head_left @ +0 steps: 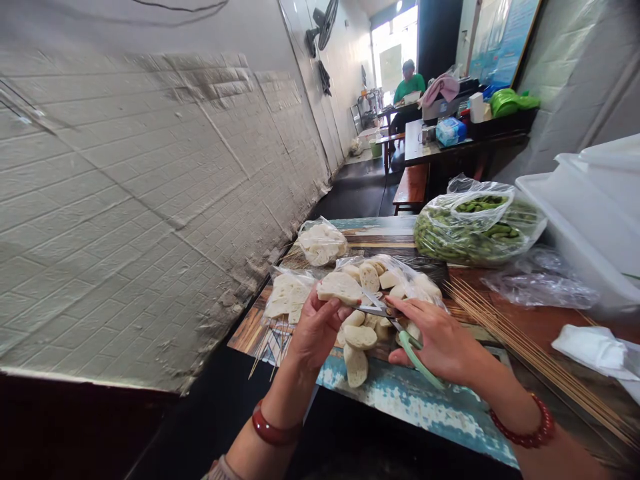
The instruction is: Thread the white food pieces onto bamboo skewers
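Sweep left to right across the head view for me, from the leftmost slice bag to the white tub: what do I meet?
Slice bag, left hand, scissors, right hand, pod bag, white tub.

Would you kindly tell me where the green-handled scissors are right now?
In the head view, the green-handled scissors are below and right of centre, in the right hand, their blades near the pale slice held in the left hand.

A grey-white wall (pixel 125 200) with a brick pattern is running along the left. A round black fan (pixel 327 24) is hanging high up. Bright light is shining through a tall white opening (pixel 393 40) at the back. A red-brown wooden bench (pixel 411 185) is standing beside a long dark table (pixel 414 148) on the black floor (pixel 357 193).
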Action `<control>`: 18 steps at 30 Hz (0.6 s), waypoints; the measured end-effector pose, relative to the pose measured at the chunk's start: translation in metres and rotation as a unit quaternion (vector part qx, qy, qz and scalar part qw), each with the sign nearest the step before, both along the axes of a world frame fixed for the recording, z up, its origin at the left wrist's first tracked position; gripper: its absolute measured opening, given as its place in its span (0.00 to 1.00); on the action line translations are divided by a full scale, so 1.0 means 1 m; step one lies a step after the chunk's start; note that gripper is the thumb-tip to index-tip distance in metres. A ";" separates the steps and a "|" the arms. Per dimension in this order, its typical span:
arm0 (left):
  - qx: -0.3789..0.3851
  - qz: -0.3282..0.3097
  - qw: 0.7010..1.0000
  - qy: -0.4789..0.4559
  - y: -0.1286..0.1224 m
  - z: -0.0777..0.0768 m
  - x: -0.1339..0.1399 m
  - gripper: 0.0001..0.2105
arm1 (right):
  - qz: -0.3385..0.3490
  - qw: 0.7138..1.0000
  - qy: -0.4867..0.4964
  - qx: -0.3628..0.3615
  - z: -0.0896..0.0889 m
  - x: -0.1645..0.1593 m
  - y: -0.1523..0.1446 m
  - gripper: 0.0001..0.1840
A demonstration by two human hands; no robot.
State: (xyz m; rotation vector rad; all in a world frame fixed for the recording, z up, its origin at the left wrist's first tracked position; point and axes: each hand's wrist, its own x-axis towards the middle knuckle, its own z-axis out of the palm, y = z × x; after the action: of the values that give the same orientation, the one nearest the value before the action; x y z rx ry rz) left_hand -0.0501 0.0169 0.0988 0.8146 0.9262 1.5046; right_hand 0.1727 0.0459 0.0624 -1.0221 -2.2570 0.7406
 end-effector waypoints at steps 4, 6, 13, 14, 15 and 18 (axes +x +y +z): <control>0.006 0.006 1.000 0.007 0.000 -0.002 -0.001 0.20 | 0.000 1.000 0.000 -0.008 0.000 0.000 0.000 0.45; 0.006 0.008 1.000 0.013 0.000 -0.004 -0.002 0.20 | -0.001 1.000 -0.002 -0.008 0.000 0.000 0.000 0.45; 0.003 0.009 1.000 0.013 0.000 -0.010 -0.002 0.19 | -0.003 1.000 0.006 0.005 -0.001 0.000 0.000 0.45; 0.001 0.009 1.000 0.011 0.000 -0.010 -0.002 0.19 | -0.002 1.000 0.005 0.005 -0.001 0.000 0.000 0.44; -0.001 0.009 1.000 0.010 0.000 -0.010 -0.002 0.19 | 0.000 1.000 0.004 0.004 -0.001 0.000 0.000 0.44; -0.003 0.008 1.000 0.004 0.000 -0.009 -0.001 0.20 | 0.001 1.000 -0.005 0.001 -0.001 0.001 0.000 0.43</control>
State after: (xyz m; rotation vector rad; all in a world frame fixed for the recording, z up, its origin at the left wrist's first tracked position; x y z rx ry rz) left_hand -0.0513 0.0168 0.0895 0.8114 0.9445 1.5135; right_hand 0.1734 0.0462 0.0610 -1.0244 -2.2669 0.7348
